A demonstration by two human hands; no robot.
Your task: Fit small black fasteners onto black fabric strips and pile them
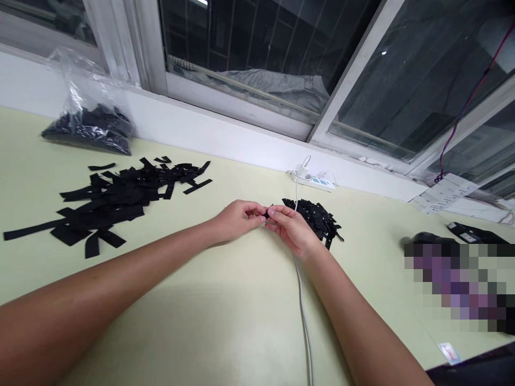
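Only a dark bit of the small black piece [266,213] shows between the fingertips. Pixel blocks blot out the purple and black item [454,284] at right. The right-hand wrist and forearm hide part of the white cable [301,295]. The lower edge cuts off both forearms, and printing on the label [449,353], lower right, is illegible.

Likely small workshop: long worktable [181,311], heaped black fabric strips [120,195], bagged black pieces [94,128].
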